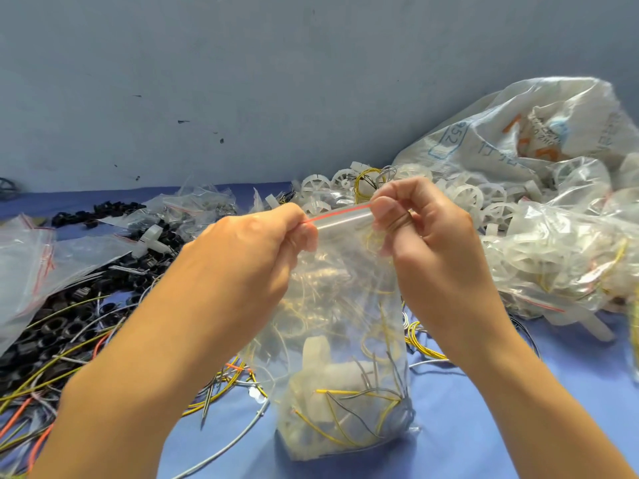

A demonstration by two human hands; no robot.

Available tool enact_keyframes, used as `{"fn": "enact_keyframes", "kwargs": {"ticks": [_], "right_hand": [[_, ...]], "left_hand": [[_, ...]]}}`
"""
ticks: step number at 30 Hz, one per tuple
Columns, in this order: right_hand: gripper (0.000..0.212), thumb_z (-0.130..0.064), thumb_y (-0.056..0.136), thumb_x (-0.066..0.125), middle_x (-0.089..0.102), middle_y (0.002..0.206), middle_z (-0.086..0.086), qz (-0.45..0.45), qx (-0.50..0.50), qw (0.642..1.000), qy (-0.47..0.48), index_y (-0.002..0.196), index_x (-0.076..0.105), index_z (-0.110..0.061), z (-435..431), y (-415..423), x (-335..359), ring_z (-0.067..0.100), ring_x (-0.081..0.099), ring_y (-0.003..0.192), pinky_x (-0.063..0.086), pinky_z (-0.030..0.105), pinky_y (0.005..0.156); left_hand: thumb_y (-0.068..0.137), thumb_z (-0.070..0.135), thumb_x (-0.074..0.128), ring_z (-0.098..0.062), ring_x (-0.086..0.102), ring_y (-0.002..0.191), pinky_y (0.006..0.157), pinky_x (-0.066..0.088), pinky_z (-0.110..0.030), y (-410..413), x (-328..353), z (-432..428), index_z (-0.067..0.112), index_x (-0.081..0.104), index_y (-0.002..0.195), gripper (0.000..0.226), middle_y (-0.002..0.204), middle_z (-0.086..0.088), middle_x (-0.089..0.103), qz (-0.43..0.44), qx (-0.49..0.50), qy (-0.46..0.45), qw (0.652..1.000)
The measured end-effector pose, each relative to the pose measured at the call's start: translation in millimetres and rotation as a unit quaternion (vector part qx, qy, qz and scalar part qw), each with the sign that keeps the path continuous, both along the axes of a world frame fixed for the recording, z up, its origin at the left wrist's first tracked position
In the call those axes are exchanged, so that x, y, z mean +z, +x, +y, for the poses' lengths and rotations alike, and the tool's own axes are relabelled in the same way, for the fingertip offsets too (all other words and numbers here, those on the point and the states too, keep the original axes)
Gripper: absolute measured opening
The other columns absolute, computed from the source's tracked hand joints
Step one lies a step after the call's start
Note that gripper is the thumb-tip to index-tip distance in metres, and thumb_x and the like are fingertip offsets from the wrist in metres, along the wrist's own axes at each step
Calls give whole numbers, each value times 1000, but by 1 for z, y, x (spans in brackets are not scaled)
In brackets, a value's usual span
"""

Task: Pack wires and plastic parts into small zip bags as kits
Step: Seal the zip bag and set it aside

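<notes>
While the zip bag [339,305] hangs below the fingers, plastic part [321,375] and wires [363,399] at its bottom, left hand [262,247] and right hand [425,229] pinch its seal [340,214] ends. A yellow wire looping up by the right fingertips could get trapped, leaving the seal gaping.

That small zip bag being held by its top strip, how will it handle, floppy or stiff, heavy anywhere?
Probably floppy: the zip bag hangs wrinkled below the left hand and right hand pinching its strip. Likely bottom-heavy, since the white plastic part and wires sit low. Glossy film may slip; the strip looks the surer grip.
</notes>
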State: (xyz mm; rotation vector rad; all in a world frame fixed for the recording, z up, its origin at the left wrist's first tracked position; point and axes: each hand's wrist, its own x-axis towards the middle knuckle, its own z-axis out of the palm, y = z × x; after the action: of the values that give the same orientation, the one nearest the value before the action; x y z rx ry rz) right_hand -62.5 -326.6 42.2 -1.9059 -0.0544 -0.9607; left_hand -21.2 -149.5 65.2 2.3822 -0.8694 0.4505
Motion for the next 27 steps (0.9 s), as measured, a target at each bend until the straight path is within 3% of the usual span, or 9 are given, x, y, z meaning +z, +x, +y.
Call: {"fn": "enact_keyframes", "kwargs": {"ticks": [5, 10, 16, 21, 24, 27], "right_hand": [[10, -35, 90, 55, 60, 69, -15, 7, 11, 998, 62, 84, 61, -30, -7, 1, 1, 16, 54, 65, 52, 53, 75], [18, -21, 99, 57, 58, 65, -12, 7, -7, 997, 80, 82, 61, -28, -15, 1, 1, 10, 51, 58, 53, 55, 69], [17, -22, 99, 56, 59, 66, -15, 18, -14, 994, 109, 84, 62, -26, -24, 0, 2, 6, 51, 57, 54, 59, 74], [17, -24, 99, 57, 60, 69, -12, 4, -13, 993, 113, 83, 63, -27, -25, -1, 1, 9, 51, 65, 50, 35, 69], [17, -24, 98, 58, 65, 72, -11, -8, -7, 989, 148, 83, 63, -26, -26, -5, 3, 5, 57, 70, 47, 19, 70], [16, -21, 98, 59, 70, 75, -7, -34, -2, 983, 182, 83, 62, -25, -26, -17, 12, 2, 62, 70, 45, 11, 65]], "left_hand": [[92, 50, 36, -19, 54, 62, 61, 47, -41, 9, 0, 15, 29, 56, 84, 30, 64, 5, 58, -1, 6, 7, 1000], [97, 53, 33, -22, 58, 70, 66, 50, -46, 17, -3, 29, 28, 57, 85, 37, 69, 2, 62, 1, 22, 10, 1000], [93, 48, 40, -19, 62, 74, 70, 50, -47, 23, -5, 40, 27, 60, 85, 30, 72, 6, 65, 2, 20, 2, 1000], [95, 45, 48, -11, 62, 66, 64, 50, -38, 32, -5, 45, 31, 64, 86, 23, 69, 13, 65, -57, 30, -8, 998], [93, 54, 53, -10, 62, 62, 59, 46, -28, 38, -6, 46, 41, 66, 92, 19, 68, 11, 66, -92, 32, -39, 995], [88, 66, 52, -6, 64, 64, 52, 46, -20, 36, 0, 39, 42, 69, 103, 33, 76, 12, 70, -37, -4, -134, 990]]}}
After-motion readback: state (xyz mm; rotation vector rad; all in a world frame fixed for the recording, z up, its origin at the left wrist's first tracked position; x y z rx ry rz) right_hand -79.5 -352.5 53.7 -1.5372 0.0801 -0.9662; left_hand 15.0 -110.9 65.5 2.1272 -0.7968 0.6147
